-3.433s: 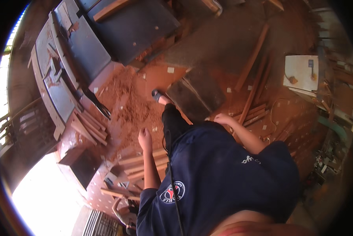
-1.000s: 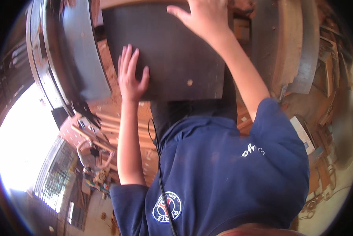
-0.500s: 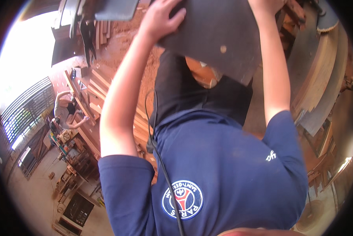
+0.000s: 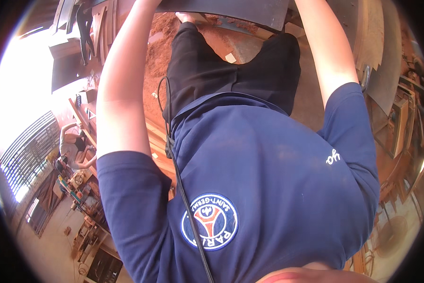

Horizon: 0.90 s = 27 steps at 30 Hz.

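Both of my arms reach forward past the top edge, so neither hand shows. Between them lies a dark, smooth flat board (image 4: 249, 9), cut off by the top edge. My left arm (image 4: 127, 70) runs up toward the board's left side, and my right arm (image 4: 330, 52) toward its right side. Whether either hand touches the board is hidden. Beneath the board's near edge, my legs in black trousers (image 4: 197, 61) are spread apart, with the floor between them.
Reddish sawdust (image 4: 160, 47) covers the floor by my left leg. Wooden boards (image 4: 370, 37) stand at the right. Another person (image 4: 72, 148) crouches at the far left near a machine (image 4: 79, 181). A black cable (image 4: 181, 184) hangs down my front.
The dark board has shifted forward, up toward the top edge. Both hands, partly visible before with the left on the board, have left the view, and more floor shows between my legs.
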Motion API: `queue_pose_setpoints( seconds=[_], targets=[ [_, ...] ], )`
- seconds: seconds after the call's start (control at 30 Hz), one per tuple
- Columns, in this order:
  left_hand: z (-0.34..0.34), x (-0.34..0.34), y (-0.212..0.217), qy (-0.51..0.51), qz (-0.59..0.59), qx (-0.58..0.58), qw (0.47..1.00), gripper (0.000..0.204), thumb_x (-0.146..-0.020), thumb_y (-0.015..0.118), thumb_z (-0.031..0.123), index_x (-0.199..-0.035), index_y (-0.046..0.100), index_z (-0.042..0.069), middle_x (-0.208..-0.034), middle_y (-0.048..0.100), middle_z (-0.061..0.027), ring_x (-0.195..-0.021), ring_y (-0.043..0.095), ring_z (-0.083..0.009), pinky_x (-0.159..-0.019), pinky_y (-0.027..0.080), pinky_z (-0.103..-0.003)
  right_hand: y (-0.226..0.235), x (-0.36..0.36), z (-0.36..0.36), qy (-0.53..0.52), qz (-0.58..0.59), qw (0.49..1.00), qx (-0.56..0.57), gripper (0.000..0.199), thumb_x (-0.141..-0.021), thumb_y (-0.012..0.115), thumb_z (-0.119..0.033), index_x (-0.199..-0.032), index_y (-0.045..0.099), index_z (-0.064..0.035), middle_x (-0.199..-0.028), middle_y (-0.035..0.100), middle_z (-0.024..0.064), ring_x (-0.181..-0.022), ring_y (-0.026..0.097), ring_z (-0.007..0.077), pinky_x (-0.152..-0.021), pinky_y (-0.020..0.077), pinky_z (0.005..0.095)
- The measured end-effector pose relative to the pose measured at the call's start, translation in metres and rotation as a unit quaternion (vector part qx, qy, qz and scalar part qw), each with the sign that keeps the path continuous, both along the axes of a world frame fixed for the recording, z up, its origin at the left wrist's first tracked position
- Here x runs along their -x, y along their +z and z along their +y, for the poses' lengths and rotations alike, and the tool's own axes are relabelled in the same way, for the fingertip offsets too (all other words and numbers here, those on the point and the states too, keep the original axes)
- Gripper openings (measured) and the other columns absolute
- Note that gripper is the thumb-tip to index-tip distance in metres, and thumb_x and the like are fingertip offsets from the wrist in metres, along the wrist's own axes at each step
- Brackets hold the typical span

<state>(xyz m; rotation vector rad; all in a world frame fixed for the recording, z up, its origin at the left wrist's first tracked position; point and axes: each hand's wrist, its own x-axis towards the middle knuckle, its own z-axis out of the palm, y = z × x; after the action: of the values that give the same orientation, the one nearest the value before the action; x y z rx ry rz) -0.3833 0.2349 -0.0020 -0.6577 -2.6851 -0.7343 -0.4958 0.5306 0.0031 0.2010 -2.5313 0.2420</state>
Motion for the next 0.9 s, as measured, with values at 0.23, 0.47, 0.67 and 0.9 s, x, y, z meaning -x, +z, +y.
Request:
queue_pose_setpoints(
  seconds=[0.23,0.47,0.67,0.9],
  targets=[
    [0.002,0.0,0.003,0.016,-0.054,-0.004,0.998,0.057,-0.093,0.069,0.028,-0.145,0.056,0.007,-0.154,0.052,-0.0219,-0.145,0.047,-0.0391,-0.12,0.038,-0.044,0.008,-0.044,0.002,-0.021,-0.034,0.999,0.013,0.062,-0.092,0.074,-0.042,-0.142,0.06,-0.0086,-0.137,0.062,0.0177,-0.135,0.054,0.0331,-0.117,0.0354,0.0532],
    [-0.006,0.002,-0.016,-0.011,0.043,-0.021,0.999,0.039,-0.098,0.067,0.022,-0.134,0.066,0.008,-0.148,0.061,-0.015,-0.142,0.053,-0.0318,-0.117,0.042,-0.041,0.028,-0.076,-0.004,-0.007,-0.127,0.992,-0.014,0.072,-0.092,0.071,-0.054,-0.14,0.058,-0.0017,-0.135,0.063,0.0185,-0.131,0.056,0.0344,-0.11,0.0442,0.0504],
    [0.007,-0.041,-0.009,0.039,0.07,-0.128,0.988,0.016,-0.091,0.07,0.008,-0.106,0.074,0.002,-0.123,0.073,-0.0183,-0.126,0.065,-0.0351,-0.108,0.051,-0.044,0.009,-0.028,0.009,0.059,-0.109,0.981,-0.151,0.07,-0.093,0.068,-0.06,-0.136,0.059,-0.0061,-0.135,0.066,0.0142,-0.125,0.065,0.0335,-0.101,0.0551,0.049],
    [0.009,-0.057,0.006,0.059,0.061,-0.104,0.991,0.018,-0.088,0.071,0.008,-0.105,0.073,0.002,-0.127,0.071,-0.0154,-0.128,0.062,-0.0347,-0.11,0.049,-0.044,0.012,0.073,0.012,-0.01,-0.148,0.98,-0.135,0.083,-0.097,0.056,-0.071,-0.14,0.053,-0.001,-0.128,0.069,0.0201,-0.118,0.07,0.0323,-0.095,0.0589,0.0492]
  ],
)
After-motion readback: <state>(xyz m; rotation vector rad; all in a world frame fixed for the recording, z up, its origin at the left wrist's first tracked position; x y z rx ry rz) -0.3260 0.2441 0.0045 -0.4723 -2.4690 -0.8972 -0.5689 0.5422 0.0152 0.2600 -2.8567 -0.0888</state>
